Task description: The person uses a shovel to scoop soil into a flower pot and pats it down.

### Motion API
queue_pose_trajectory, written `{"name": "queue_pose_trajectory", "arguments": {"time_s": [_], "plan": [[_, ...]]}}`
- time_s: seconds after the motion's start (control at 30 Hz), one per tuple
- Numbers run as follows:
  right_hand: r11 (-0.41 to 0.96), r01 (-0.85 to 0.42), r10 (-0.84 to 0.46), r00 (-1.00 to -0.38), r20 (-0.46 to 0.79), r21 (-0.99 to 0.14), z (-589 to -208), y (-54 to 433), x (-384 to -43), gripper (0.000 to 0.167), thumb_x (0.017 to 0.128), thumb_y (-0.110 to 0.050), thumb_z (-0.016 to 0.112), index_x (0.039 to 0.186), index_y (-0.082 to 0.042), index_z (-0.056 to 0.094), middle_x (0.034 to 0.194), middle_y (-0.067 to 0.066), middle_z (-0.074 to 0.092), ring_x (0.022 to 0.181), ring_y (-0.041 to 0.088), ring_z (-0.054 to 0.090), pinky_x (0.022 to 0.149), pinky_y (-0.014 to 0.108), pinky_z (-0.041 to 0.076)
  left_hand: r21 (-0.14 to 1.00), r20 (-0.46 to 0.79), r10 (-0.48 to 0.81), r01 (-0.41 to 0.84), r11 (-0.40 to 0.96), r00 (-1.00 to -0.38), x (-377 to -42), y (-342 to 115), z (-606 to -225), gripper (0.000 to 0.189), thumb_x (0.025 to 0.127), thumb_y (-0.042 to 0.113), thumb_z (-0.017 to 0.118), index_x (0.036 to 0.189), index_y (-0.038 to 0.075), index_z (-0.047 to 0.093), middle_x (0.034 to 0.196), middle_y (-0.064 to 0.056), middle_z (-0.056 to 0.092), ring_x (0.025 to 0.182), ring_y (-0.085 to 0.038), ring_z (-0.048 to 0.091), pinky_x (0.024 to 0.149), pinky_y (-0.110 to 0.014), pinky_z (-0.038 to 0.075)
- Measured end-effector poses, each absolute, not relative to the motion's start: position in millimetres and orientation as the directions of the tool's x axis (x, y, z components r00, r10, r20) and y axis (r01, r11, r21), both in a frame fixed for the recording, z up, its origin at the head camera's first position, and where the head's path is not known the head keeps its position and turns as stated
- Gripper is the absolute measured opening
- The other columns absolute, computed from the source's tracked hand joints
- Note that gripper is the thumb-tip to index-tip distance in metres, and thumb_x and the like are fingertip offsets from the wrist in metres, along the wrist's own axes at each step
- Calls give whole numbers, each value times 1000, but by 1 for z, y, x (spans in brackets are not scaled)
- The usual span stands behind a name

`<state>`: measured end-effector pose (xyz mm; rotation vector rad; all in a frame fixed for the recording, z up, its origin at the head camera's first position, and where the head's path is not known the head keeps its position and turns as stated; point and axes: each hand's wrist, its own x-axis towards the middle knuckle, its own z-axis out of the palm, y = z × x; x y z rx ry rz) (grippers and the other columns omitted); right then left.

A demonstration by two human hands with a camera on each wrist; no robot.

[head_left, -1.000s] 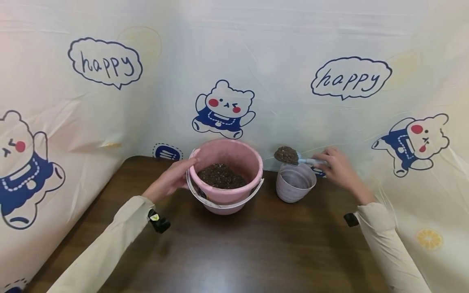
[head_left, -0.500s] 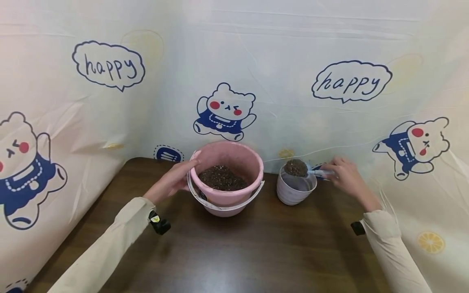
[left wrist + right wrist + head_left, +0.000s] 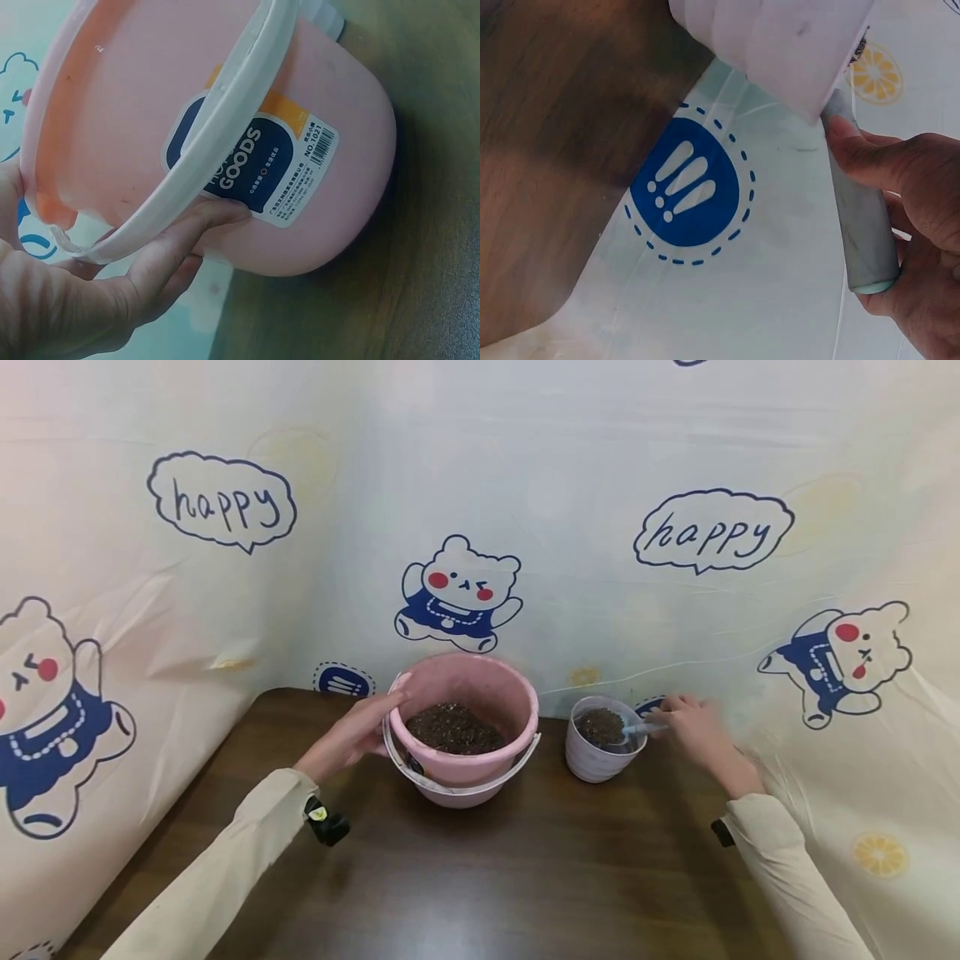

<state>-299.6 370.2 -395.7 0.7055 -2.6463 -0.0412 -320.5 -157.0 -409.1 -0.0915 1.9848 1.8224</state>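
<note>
My left hand (image 3: 352,735) holds the left side of a pink bucket (image 3: 468,766), thumb at the rim and fingers against the outer wall, beneath the white handle (image 3: 217,142). Dark soil (image 3: 452,728) lies inside the bucket. To its right stands a pale grey-lilac ribbed pot (image 3: 592,766). My right hand (image 3: 697,732) grips the handle of a small trowel (image 3: 861,217), whose soil-heaped scoop sits inside the pot's mouth. In the right wrist view the pot's wall hides the scoop, and a bit of soil shows past the rim.
A dark brown wooden table (image 3: 465,877) carries both containers. Right behind them hangs a pale curtain (image 3: 570,527) printed with bears and "happy" bubbles; it also closes in the left and right sides.
The trowel with its soil has moved right over the pot, then down into its mouth, carried by my right hand. My left hand stays on the bucket.
</note>
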Motion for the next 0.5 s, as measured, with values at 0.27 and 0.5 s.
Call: {"name": "queue_pose_trajectory", "arguments": {"time_s": [0.27, 0.5], "plan": [[860, -492, -508, -789, 345, 139, -404, 350, -297, 26, 80, 0, 86, 104, -7, 82, 96, 12, 70, 90, 34, 56, 66, 49, 38, 933, -360, 252, -340, 122, -898, -317, -155, -408, 79, 106, 47, 51, 166, 6, 21, 162, -28, 30, 126, -40, 55, 88, -48, 62], [818, -528, -575, -744, 340, 230, -401, 328, -294, 25, 83, 1, 84, 106, -6, 81, 98, 13, 70, 94, 34, 58, 75, 53, 41, 930, -366, 234, -345, 126, -901, -318, -155, -406, 78, 106, 46, 51, 166, 7, 21, 163, -28, 29, 127, -40, 55, 87, -46, 63]]}}
